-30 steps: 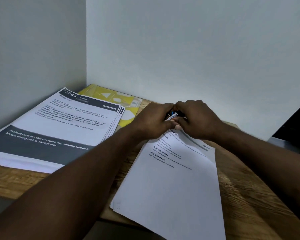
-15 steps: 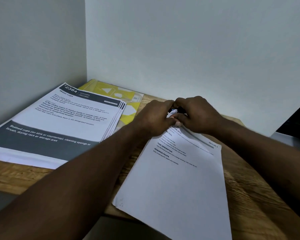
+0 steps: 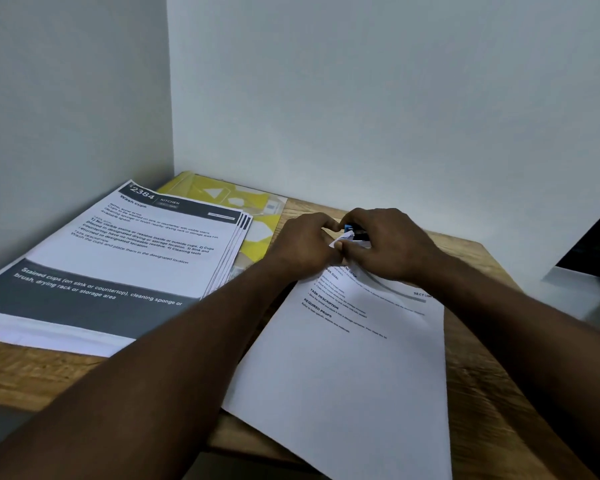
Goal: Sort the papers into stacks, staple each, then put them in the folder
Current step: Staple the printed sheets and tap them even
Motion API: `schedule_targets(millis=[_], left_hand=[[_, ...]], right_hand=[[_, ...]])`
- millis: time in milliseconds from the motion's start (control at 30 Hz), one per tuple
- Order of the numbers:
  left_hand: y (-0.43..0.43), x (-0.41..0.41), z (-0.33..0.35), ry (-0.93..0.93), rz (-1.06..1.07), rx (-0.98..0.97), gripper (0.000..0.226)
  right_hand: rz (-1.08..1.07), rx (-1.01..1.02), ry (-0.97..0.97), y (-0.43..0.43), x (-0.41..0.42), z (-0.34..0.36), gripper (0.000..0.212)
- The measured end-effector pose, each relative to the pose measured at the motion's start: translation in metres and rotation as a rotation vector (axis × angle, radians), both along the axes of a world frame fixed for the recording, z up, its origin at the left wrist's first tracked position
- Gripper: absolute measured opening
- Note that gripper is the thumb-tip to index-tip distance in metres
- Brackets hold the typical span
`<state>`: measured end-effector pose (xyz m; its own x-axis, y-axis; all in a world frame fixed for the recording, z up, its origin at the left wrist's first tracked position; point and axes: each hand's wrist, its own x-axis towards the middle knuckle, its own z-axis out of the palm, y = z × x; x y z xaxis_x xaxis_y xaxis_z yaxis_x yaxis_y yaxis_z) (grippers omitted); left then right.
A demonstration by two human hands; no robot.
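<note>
A white paper stack (image 3: 354,368) lies on the wooden table (image 3: 478,403) in front of me, its far left corner lifted. My left hand (image 3: 302,247) pinches that corner. My right hand (image 3: 388,244) grips a small blue and black stapler (image 3: 353,230) at the same corner; the stapler is mostly hidden by fingers. A second stack with dark headers (image 3: 118,258) lies fanned at the left. Under its far end sits a yellow folder (image 3: 253,220).
Grey walls meet in a corner behind the folder. A dark object (image 3: 596,251) stands at the right edge beside a grey surface. The table's front edge runs under my forearms.
The stapler shows a little more between the fingers now and the pinched corner has risen slightly. Both hands stay at the corner of the white stack.
</note>
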<state>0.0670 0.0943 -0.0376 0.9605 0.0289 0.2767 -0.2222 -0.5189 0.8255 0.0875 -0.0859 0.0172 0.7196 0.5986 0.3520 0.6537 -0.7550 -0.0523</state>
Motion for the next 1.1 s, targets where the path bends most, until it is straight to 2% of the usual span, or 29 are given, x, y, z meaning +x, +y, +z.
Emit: schedule_targets(millis=[200, 267, 367, 467, 567, 800, 1000, 1100], left_hand=[[-0.001, 0.000, 0.004, 0.125, -0.019, -0.217, 0.039], [0.000, 0.002, 0.004, 0.109, -0.066, -0.282, 0.035], [0.000, 0.008, -0.001, 0.095, -0.136, -0.373, 0.042], [0.000, 0.006, 0.001, 0.094, -0.143, -0.364, 0.036], [0.000, 0.004, 0.005, 0.106, -0.105, -0.363, 0.029], [-0.003, -0.003, 0.005, 0.051, -0.109, -0.297, 0.011], [-0.005, -0.001, 0.005, 0.013, -0.086, -0.235, 0.030], [-0.005, 0.001, 0.004, 0.025, -0.057, -0.247, 0.035]], right_hand=[[0.020, 0.057, 0.023, 0.000, -0.003, 0.002, 0.050], [0.029, 0.075, 0.016, -0.002, -0.003, 0.004, 0.044], [0.045, 0.064, 0.004, -0.008, -0.001, 0.004, 0.035], [0.081, 0.056, 0.018, -0.014, 0.000, 0.004, 0.038], [0.108, 0.042, 0.060, -0.021, 0.002, 0.005, 0.031], [0.075, 0.056, -0.006, -0.032, 0.007, 0.003, 0.023], [0.060, 0.041, -0.031, -0.035, 0.003, 0.003, 0.022], [0.067, -0.002, -0.112, -0.029, -0.003, 0.000, 0.019]])
